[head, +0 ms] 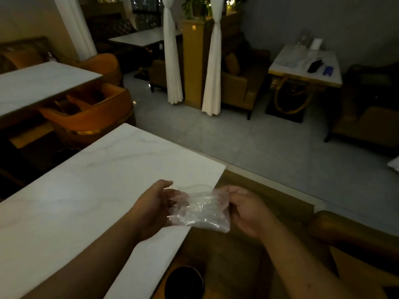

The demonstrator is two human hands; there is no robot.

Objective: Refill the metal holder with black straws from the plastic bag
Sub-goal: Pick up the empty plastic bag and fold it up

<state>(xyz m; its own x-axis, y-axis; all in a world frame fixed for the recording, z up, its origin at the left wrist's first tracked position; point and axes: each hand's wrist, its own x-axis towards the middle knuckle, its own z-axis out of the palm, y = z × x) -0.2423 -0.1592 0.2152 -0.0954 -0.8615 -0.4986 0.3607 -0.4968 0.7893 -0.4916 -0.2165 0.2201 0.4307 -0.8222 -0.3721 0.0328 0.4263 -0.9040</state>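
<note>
A crumpled clear plastic bag is stretched between both hands over the right edge of a white marble table. My left hand grips the bag's left side, fingers partly behind the plastic. My right hand pinches its upper right corner. The bag looks flat, and I see no black straws in it. No metal holder is in view.
A dark round object sits low beside the table edge. Orange chairs and another white table stand at the left. A far table at the right carries dark and blue items. Grey floor lies ahead.
</note>
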